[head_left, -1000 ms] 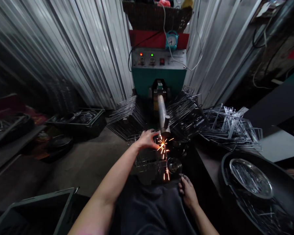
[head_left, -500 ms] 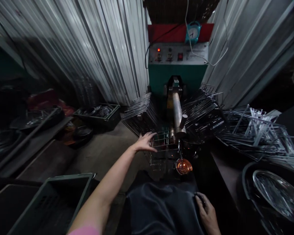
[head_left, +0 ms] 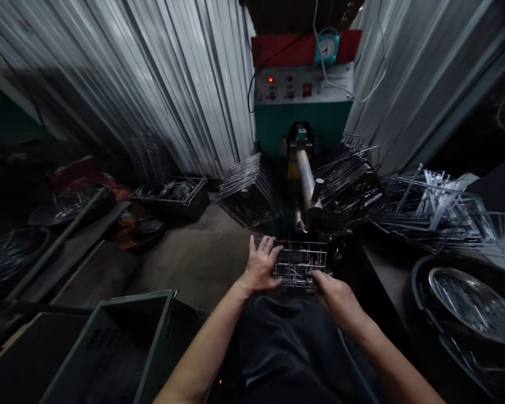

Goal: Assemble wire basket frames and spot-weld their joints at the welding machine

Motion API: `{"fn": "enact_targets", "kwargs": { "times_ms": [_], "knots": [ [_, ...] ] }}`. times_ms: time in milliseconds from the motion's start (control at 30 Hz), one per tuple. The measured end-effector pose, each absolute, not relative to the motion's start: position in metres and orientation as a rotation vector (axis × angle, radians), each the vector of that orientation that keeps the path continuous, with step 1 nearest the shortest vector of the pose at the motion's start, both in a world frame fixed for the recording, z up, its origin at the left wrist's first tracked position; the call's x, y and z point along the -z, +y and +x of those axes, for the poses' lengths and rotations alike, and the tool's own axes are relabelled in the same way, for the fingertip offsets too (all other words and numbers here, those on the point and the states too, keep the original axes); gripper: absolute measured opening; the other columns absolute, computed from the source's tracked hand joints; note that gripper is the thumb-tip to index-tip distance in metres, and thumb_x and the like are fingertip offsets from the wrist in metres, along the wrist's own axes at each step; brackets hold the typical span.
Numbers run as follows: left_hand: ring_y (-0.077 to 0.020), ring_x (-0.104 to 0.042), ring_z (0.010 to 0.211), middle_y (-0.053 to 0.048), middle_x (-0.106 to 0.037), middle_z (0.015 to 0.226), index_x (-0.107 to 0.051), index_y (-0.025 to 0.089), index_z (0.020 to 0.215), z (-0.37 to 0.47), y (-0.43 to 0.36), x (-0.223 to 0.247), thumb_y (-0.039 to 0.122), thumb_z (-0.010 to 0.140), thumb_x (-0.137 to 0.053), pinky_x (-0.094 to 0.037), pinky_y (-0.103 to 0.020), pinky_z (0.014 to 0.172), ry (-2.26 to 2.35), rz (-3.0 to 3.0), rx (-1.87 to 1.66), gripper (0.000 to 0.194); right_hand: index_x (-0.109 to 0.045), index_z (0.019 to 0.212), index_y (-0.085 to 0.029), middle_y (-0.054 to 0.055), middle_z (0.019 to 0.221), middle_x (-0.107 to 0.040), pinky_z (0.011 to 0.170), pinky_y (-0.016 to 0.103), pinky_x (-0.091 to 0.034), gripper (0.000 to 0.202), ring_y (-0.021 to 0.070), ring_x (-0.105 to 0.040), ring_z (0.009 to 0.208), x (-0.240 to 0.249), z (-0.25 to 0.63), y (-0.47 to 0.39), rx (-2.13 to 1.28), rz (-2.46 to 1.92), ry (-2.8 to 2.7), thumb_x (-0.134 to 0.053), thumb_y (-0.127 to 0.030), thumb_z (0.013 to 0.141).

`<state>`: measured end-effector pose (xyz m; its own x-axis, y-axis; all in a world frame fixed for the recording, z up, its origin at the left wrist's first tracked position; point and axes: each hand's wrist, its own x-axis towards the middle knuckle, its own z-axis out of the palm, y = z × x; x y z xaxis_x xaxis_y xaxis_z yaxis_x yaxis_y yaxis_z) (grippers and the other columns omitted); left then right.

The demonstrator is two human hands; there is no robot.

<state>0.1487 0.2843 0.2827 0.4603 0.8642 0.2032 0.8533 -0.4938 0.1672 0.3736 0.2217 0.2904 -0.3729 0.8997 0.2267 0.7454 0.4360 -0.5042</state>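
A small wire rack [head_left: 297, 252] with crossing metal rods is between my hands, just in front of my dark apron. My left hand [head_left: 261, 266] grips its left side, thumb below and fingers spread along the upper edge. At the lower right corner, my right hand [head_left: 334, 294] is closed on the rack, with its thumb along the wires. Just beyond the rack, the welding machine's round metal arm [head_left: 306, 177] points toward me, and a small electrode tip [head_left: 301, 224] sits beneath it.
Stacked wire frames stand left [head_left: 248, 191] and right [head_left: 349, 191] of the machine arm. Further right lie a heap of wire parts [head_left: 441, 207] and a black tub [head_left: 418, 297] holding a metal-rimmed basin. A green crate [head_left: 154, 342] stands at lower left.
My right hand has risen from beside the apron to grip the rack. The rack, with my left hand on it, has come away from the machine arm. The glowing bowl no longer shows.
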Motion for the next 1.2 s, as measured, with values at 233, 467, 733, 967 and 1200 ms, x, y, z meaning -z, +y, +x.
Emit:
{"fn": "enact_targets", "kwargs": {
  "times_ms": [233, 467, 733, 967, 1200],
  "knots": [
    [-0.0383, -0.029, 0.126, -0.020, -0.040, 0.134, -0.045, 0.015, 0.121, 0.162, 0.268, -0.287, 0.044, 0.055, -0.065, -0.004, -0.062, 0.104, 1.564, 2.689, -0.399, 0.075, -0.056, 0.112, -0.018, 0.010, 0.099, -0.062, 0.072, 0.035, -0.048, 0.043, 0.0231, -0.060, 0.084, -0.275, 0.401, 0.184, -0.485, -1.561, -2.035, -0.045, -0.011, 0.071],
    [-0.0367, -0.034, 0.123, -0.020, -0.043, 0.130, -0.047, 0.018, 0.116, 0.167, 0.269, -0.287, 0.043, 0.061, -0.058, -0.012, -0.063, 0.100, 1.633, 2.813, -0.433, 0.061, -0.056, 0.087, -0.017, -0.003, 0.058, -0.051, 0.037, 0.017, -0.030, 0.022, 0.0102, -0.047, 0.047, -0.244, 0.497, 0.143, -1.056, -1.504, -0.754, -0.051, -0.027, 0.067],
    [-0.0361, -0.035, 0.120, -0.020, -0.044, 0.127, -0.048, 0.015, 0.115, 0.193, 0.262, -0.291, 0.045, 0.064, -0.054, -0.014, -0.061, 0.099, 1.633, 2.896, -0.407, 0.059, -0.049, 0.075, -0.017, -0.003, 0.058, -0.050, 0.042, 0.020, -0.038, 0.029, 0.0103, -0.049, 0.049, -0.242, 0.615, 0.134, -0.753, -1.338, -0.426, -0.065, -0.037, 0.062],
    [-0.0348, -0.035, 0.120, -0.020, -0.046, 0.125, -0.046, 0.015, 0.115, 0.206, 0.258, -0.291, 0.048, 0.064, -0.053, -0.017, -0.057, 0.098, 1.642, 2.936, -0.368, 0.061, -0.054, 0.081, -0.017, -0.002, 0.057, -0.052, 0.044, 0.020, -0.038, 0.032, 0.0094, -0.047, 0.045, -0.213, 0.667, 0.142, -0.622, -1.868, -0.505, -0.044, -0.047, 0.084],
    [-0.0351, -0.036, 0.119, -0.020, -0.047, 0.123, -0.046, 0.014, 0.115, 0.208, 0.254, -0.294, 0.048, 0.065, -0.050, -0.020, -0.056, 0.097, 1.694, 2.995, -0.283, 0.060, -0.059, 0.097, -0.011, 0.009, 0.101, -0.060, 0.083, 0.040, -0.044, 0.023, 0.0207, -0.056, 0.094, -0.176, 0.661, 0.168, -0.731, -2.538, -0.748, -0.056, -0.032, 0.086]
  ]
}}
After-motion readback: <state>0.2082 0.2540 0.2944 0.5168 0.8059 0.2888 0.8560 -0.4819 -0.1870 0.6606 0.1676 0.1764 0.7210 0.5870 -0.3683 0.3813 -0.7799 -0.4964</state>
